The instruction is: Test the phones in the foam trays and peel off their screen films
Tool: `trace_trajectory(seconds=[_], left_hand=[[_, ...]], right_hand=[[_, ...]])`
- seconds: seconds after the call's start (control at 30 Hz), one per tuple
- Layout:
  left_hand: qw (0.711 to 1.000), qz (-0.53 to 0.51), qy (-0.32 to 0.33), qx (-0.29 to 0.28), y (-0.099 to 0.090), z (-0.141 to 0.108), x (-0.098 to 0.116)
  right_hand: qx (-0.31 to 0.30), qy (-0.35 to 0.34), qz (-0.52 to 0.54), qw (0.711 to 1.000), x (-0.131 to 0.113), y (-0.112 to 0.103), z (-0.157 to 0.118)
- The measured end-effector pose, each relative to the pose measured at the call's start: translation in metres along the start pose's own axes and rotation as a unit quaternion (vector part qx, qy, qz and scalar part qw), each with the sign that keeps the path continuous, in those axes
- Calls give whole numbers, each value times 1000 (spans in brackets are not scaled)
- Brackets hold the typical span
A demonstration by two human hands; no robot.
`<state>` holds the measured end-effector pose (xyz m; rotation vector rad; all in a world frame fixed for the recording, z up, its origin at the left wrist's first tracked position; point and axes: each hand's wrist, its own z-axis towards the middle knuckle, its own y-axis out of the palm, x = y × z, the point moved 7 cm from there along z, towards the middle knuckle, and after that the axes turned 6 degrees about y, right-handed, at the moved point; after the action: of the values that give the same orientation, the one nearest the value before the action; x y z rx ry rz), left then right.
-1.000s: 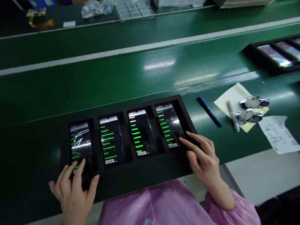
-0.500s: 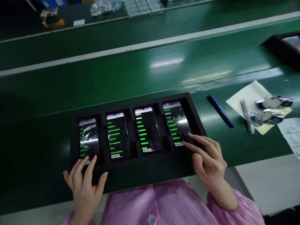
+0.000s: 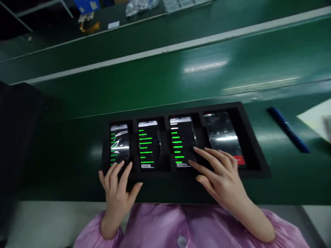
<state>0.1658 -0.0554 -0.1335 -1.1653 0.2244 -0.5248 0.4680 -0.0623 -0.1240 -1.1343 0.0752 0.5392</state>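
Note:
Several smartphones lie face up in a black foam tray point(image 3: 178, 174), each in its own slot. My left hand point(image 3: 117, 191) rests with fingers spread over the lower end of the leftmost phone point(image 3: 120, 141). Beside that phone, the second phone point(image 3: 150, 144) shows lines of green text. My right hand point(image 3: 222, 175) has its fingers stretched out, with the index fingertip at the lower right of the third phone point(image 3: 183, 137), which also lists green text. The rightmost phone point(image 3: 219, 127) has a dark screen with a red block at its bottom, partly behind my right hand.
A blue pen point(image 3: 288, 129) lies right of the tray, with pale paper point(image 3: 317, 117) at the right edge. A dark blurred object point(image 3: 18, 144) stands at the left. On the far shelf are a clear plastic bag point(image 3: 141, 7), a blue bin point(image 3: 86, 6) and a white label point(image 3: 113, 24).
My right hand has moved left from the rightmost phone to the third one. The rightmost screen has gone from green text to dark with a red block. The view has swung left.

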Motion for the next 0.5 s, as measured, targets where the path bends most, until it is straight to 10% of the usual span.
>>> trace_trajectory(seconds=[0.5], left_hand=[[999, -10, -38, -31, 16, 22, 14]], right_hand=[[74, -9, 59, 995, -4, -4, -9]])
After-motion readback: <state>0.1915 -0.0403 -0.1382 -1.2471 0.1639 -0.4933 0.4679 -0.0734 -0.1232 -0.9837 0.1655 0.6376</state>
